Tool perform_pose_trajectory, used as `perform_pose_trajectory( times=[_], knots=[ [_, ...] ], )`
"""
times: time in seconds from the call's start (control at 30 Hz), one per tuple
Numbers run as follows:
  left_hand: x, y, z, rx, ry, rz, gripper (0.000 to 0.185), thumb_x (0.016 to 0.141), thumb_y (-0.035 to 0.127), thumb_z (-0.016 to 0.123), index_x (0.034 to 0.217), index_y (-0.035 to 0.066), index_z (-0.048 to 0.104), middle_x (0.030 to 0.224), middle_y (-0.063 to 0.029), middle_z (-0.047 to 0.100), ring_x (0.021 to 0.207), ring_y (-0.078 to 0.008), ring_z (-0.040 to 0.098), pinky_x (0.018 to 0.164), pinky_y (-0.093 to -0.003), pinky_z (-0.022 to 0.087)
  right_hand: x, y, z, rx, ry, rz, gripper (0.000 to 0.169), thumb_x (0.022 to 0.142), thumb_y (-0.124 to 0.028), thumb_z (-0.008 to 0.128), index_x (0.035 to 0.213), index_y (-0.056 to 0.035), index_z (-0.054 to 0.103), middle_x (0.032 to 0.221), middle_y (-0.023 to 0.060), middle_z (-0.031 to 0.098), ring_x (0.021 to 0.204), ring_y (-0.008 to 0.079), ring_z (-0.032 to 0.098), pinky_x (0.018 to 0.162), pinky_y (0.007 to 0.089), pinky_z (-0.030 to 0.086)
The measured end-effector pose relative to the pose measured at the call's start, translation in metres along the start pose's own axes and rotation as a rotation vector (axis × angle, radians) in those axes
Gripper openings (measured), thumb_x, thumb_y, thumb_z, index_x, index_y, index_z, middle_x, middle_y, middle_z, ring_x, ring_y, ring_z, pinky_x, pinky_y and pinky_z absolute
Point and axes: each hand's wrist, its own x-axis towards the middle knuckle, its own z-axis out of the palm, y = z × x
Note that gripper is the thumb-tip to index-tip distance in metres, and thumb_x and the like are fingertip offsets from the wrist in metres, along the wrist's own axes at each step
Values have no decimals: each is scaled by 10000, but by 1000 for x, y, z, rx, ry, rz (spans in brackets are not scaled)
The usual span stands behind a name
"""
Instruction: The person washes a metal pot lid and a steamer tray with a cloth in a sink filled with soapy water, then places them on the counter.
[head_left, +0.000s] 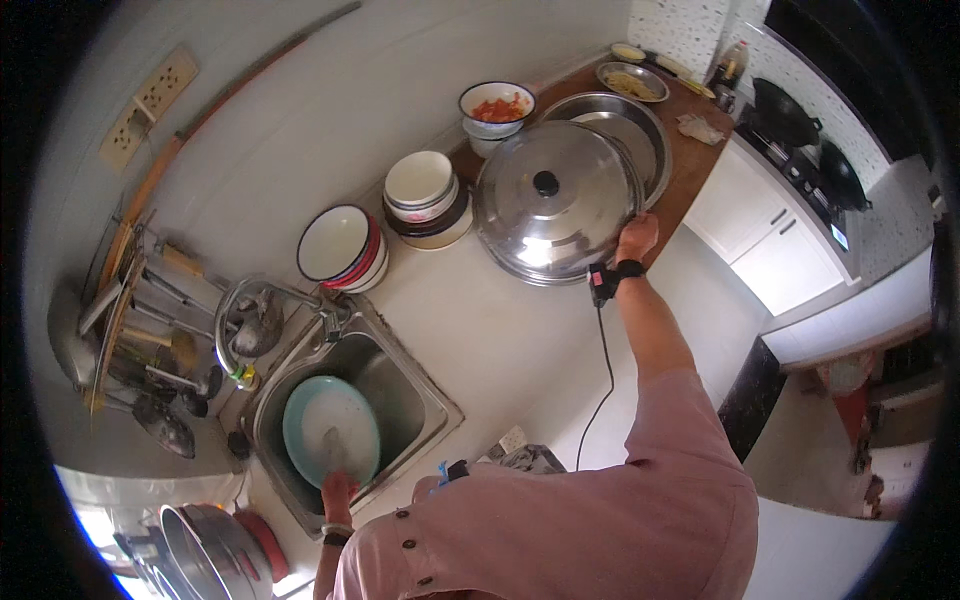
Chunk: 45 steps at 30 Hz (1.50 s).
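Note:
My right hand (637, 234) grips the edge of a large round stainless-steel lid (570, 225) with a black knob. That lid is tilted and partly covers a wide metal basin (660, 161) on the counter. A black device is strapped to my right wrist, and a cable hangs from it. My left hand (339, 491) is at the near rim of a teal plastic basin (296, 431) in the steel sink (409, 390). Pale, cloudy liquid appears to fill the basin, with a blurred greyish shape near my fingers. Whether those fingers hold anything is unclear.
Stacked enamel bowls (337, 244) and more bowls (420, 180) line the wall. A bowl of chopped red food (499, 109) and a plate of pale strips (630, 81) stand farther along. The faucet (225, 322) arches beside hanging utensils (255, 330). Black woks (784, 112) sit on the stove.

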Motion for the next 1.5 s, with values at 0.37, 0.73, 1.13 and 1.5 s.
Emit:
perform_pose_trajectory(
  times=[0.37,0.73,1.13,1.5],
  knots=[
    [23,-40,13,-551,-153,67,242,960,201,509,1160,76,563,842,-22,551,721,-190,541,654,-350,468,63,130,-1,223,-509,-212,441,997,-372,441,1099,14,629,1130,149,626,999,284,594,887,425,493],
    [-28,-1,5,-698,143,95,268,1005,186,453,1222,52,537,884,-35,570,820,-182,592,755,-341,515,41,148,-31,150,-768,-250,562,948,-369,514,1327,45,492,1258,171,595,1179,274,551,1013,408,430],
    [2,-63,-90,-758,-145,136,385,1020,305,437,1314,66,500,1098,-120,628,961,-253,642,849,-395,557,-62,72,-59,188,-529,137,434,886,-359,590,1051,38,645,1031,217,650,949,380,614,817,486,483],
    [-44,5,-89,-386,-3,-80,359,939,198,579,1270,64,538,1028,-85,658,842,-161,669,716,-262,542,-205,-65,-121,-74,-146,-588,555,841,-310,687,1239,28,498,1170,243,556,1059,438,539,888,509,454]
  ],
)
